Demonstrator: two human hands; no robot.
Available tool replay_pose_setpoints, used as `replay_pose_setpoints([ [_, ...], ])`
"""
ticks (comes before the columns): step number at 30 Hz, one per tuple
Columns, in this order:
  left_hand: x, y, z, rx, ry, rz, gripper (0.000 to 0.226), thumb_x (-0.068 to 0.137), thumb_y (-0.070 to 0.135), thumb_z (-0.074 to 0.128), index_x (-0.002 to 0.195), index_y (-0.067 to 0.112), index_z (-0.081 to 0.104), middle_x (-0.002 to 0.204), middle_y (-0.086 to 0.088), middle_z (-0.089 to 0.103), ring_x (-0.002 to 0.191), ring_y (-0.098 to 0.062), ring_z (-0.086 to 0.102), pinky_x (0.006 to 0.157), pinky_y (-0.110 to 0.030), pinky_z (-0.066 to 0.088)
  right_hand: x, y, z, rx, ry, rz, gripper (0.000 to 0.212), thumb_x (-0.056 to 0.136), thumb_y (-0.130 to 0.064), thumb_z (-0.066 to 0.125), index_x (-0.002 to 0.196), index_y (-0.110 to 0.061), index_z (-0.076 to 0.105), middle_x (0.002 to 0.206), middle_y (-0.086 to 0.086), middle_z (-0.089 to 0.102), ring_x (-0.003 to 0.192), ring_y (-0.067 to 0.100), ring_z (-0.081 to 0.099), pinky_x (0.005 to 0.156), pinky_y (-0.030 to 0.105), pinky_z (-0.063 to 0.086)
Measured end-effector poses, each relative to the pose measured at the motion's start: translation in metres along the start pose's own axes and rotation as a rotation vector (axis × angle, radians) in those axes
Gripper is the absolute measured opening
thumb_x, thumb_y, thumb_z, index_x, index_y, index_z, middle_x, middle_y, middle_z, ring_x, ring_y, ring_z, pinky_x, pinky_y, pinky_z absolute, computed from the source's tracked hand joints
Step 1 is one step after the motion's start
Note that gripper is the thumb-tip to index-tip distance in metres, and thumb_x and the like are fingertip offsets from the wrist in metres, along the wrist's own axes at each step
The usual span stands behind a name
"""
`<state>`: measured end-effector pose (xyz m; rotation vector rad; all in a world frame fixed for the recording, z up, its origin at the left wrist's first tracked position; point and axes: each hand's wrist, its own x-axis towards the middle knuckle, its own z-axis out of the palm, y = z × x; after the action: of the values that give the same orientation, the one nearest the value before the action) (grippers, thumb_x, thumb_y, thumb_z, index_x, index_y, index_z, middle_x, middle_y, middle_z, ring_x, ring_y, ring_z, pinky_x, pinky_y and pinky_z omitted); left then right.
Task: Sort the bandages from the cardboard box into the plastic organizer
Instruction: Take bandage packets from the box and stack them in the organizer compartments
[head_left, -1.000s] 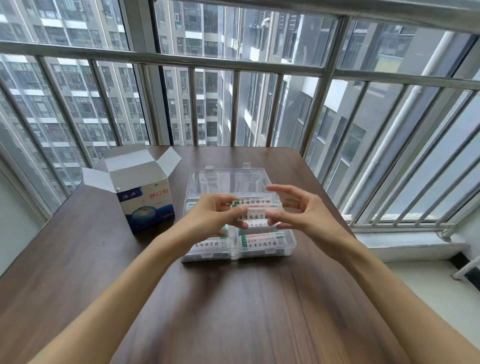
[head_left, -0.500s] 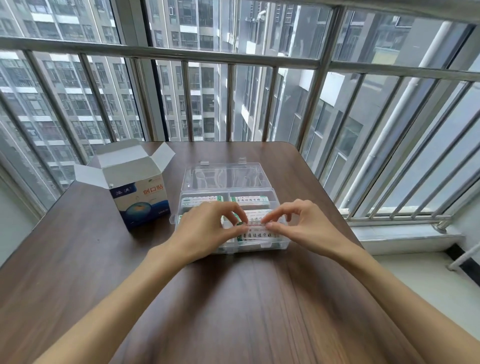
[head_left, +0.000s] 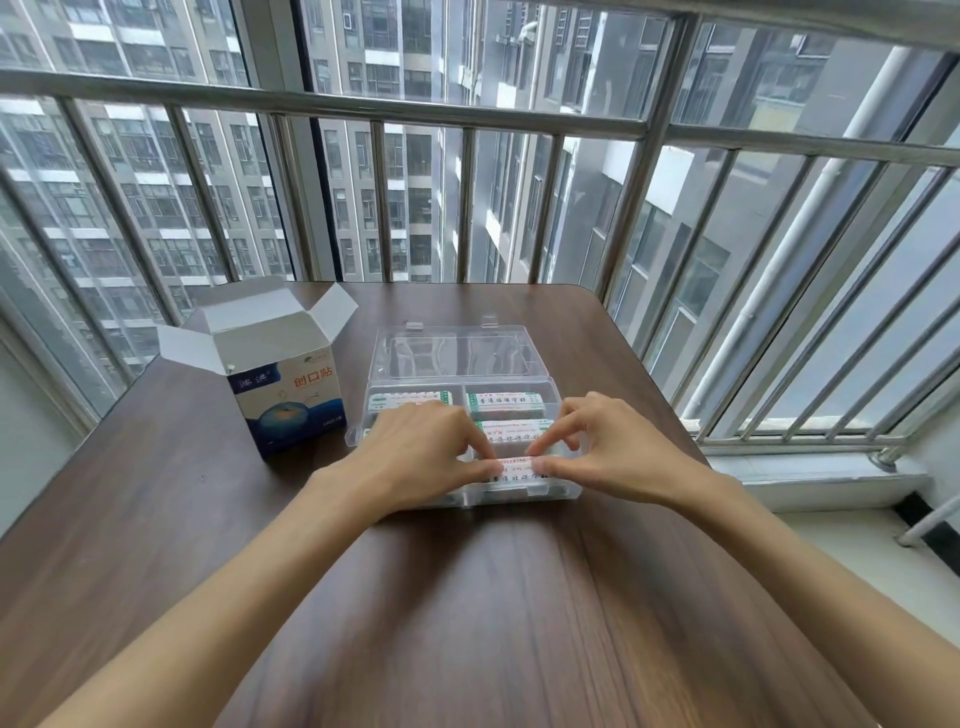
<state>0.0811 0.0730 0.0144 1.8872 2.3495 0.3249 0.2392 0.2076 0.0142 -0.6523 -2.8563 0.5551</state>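
A clear plastic organizer (head_left: 569, 486) lies open on the wooden table, its lid (head_left: 457, 358) folded back flat. Several white wrapped bandages fill its compartments, such as the stack at the far right (head_left: 506, 401). My left hand (head_left: 415, 457) and my right hand (head_left: 613, 447) meet over the near right compartment. Both pinch one stack of bandages (head_left: 514, 465) between thumb and forefinger, low in that compartment. An open blue-and-white cardboard box (head_left: 288, 395) stands to the organizer's left, flaps up.
The brown table (head_left: 467, 623) stretches toward me below the organizer. A metal railing (head_left: 644, 208) and windows rise just beyond its far and right edges. A white sill (head_left: 810, 473) lies to the right.
Both hands came down from above the organizer, carrying the pinched bandages into the near right compartment.
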Motion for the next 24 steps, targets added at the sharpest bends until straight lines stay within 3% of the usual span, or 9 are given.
replay_pose_setpoints([
  [3, 0.003, 0.001, 0.000, 0.003, -0.032, -0.009, 0.030, 0.087, 0.059, 0.053, 0.105, 0.041, 0.070, 0.063, 0.015, 0.044, 0.071, -0.009, 0.045, 0.059, -0.027, 0.034, 0.005, -0.004, -0.019, -0.007, -0.073, 0.147, 0.022, 0.080, -0.048, 0.068, 0.090, -0.031, 0.076, 0.072, -0.012, 0.058, 0.072, 0.007, 0.056, 0.067, 0.031, 0.046],
  [5, 0.005, 0.000, 0.000, -0.006, -0.042, -0.014, 0.030, 0.086, 0.059, 0.054, 0.103, 0.041, 0.070, 0.063, 0.015, 0.045, 0.072, -0.009, 0.046, 0.061, -0.027, 0.034, 0.011, -0.007, -0.030, -0.083, -0.150, 0.242, 0.026, 0.082, -0.048, 0.066, 0.093, -0.027, 0.076, 0.083, -0.010, 0.067, 0.083, 0.012, 0.062, 0.075, 0.032, 0.051],
  [7, 0.006, 0.000, -0.001, -0.010, -0.060, -0.007, 0.030, 0.086, 0.059, 0.055, 0.103, 0.040, 0.070, 0.062, 0.016, 0.045, 0.073, -0.009, 0.046, 0.063, -0.027, 0.035, 0.016, -0.014, -0.034, -0.196, -0.237, 0.301, 0.029, 0.083, -0.048, 0.065, 0.091, -0.021, 0.073, 0.090, -0.004, 0.069, 0.087, 0.018, 0.062, 0.077, 0.032, 0.051],
  [11, 0.010, 0.000, -0.004, 0.003, -0.080, -0.003, 0.029, 0.087, 0.057, 0.055, 0.102, 0.039, 0.071, 0.063, 0.016, 0.045, 0.074, -0.011, 0.047, 0.063, -0.028, 0.034, 0.022, -0.030, -0.028, -0.383, -0.369, 0.347, 0.029, 0.084, -0.042, 0.064, 0.072, -0.019, 0.050, 0.074, -0.004, 0.052, 0.080, 0.022, 0.053, 0.058, 0.027, 0.036],
  [16, 0.012, -0.002, -0.002, 0.004, -0.093, -0.010, 0.031, 0.086, 0.058, 0.055, 0.101, 0.036, 0.072, 0.063, 0.016, 0.047, 0.074, -0.012, 0.048, 0.065, -0.027, 0.035, 0.027, -0.034, -0.027, -0.345, -0.411, 0.376, 0.026, 0.082, -0.044, 0.068, 0.071, -0.022, 0.060, 0.072, -0.008, 0.055, 0.080, 0.018, 0.055, 0.064, 0.028, 0.039],
  [20, 0.011, -0.003, -0.001, -0.025, -0.082, -0.018, 0.033, 0.085, 0.061, 0.055, 0.098, 0.036, 0.072, 0.060, 0.015, 0.048, 0.071, -0.011, 0.048, 0.063, -0.028, 0.034, 0.024, -0.024, -0.032, -0.287, -0.312, 0.377, 0.027, 0.078, -0.048, 0.071, 0.083, -0.021, 0.068, 0.090, -0.003, 0.068, 0.089, 0.020, 0.062, 0.075, 0.032, 0.050],
  [24, 0.009, -0.005, 0.000, -0.081, -0.089, -0.025, 0.034, 0.082, 0.062, 0.057, 0.099, 0.037, 0.073, 0.060, 0.017, 0.049, 0.066, -0.006, 0.049, 0.060, -0.026, 0.036, 0.020, -0.022, -0.031, -0.232, -0.196, 0.319, 0.028, 0.073, -0.050, 0.075, 0.086, -0.025, 0.073, 0.083, -0.006, 0.069, 0.083, 0.015, 0.063, 0.064, 0.027, 0.044],
])
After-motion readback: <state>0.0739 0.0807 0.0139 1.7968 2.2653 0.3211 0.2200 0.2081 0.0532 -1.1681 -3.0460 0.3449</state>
